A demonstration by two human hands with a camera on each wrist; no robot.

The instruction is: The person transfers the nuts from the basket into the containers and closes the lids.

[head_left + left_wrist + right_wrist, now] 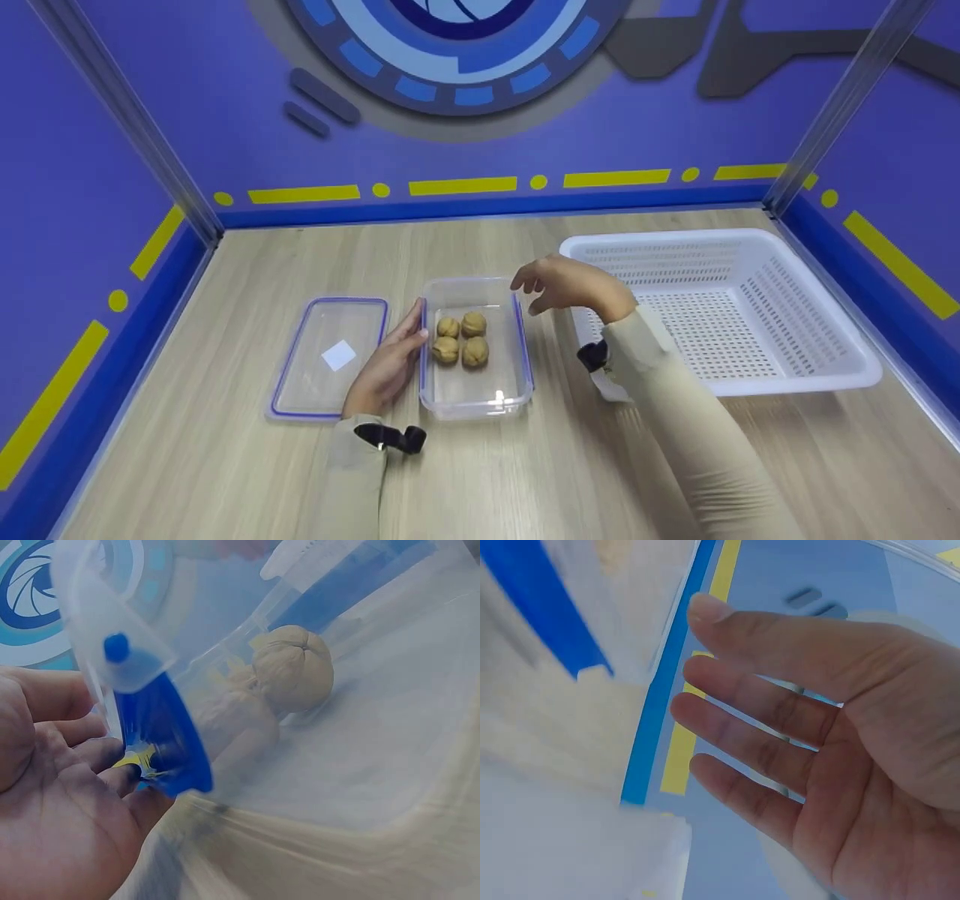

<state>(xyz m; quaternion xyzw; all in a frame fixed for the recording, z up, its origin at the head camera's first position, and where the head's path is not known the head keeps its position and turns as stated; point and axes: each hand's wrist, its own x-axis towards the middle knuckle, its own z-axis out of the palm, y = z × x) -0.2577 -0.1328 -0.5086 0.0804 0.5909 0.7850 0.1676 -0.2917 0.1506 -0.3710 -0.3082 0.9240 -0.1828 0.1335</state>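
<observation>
Walnuts: four walnuts [475, 351] are sitting in a two-by-two cluster inside the clear box, nearer its left wall.
Box: the uncovered clear box [480, 386] is standing on the table, blue strips running along its long sides.
Left hand: the left hand [384, 369] is touching the box's left side, its fingers lying along the wall, loosely extended, its thumb resting at the rim.
Right hand: the right hand [574, 283] is hovering near the box's right rim, holding nothing, its thumb standing well apart from its fingers.
Lid: the clear lid [319, 341] is lying flat left of the box, bearing a white square [339, 355].
Basket: a white perforated basket [712, 330] is standing to the right, partly behind the right forearm.
Table: the wood-grain table [480, 480] is supporting everything.
Wall: a purple-blue wall [187, 150] is rising behind.
</observation>
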